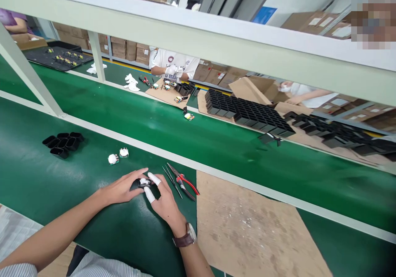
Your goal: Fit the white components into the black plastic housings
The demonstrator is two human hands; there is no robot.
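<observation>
Between my two hands is a small black housing (144, 184) with a white-topped part inside it. My left hand (125, 186) is closed round its left side, thumb and fingers against it. On its right side my right hand (161, 194), with white covers on thumb and index finger, pinches the same piece. Two small circuit boards with white tops (113, 158) lie on the green table (102, 227) beyond my left hand. Tweezers (173, 182) and red-handled pliers (183, 181) rest just right of my right hand.
Several black cups (62, 142) stand at the left. Brown cardboard (247, 223) covers the table at right. Beyond a pale rail (123, 137) runs a green belt (148, 122) carrying a board (188, 116). Black trays (260, 114) and people's hands are across it.
</observation>
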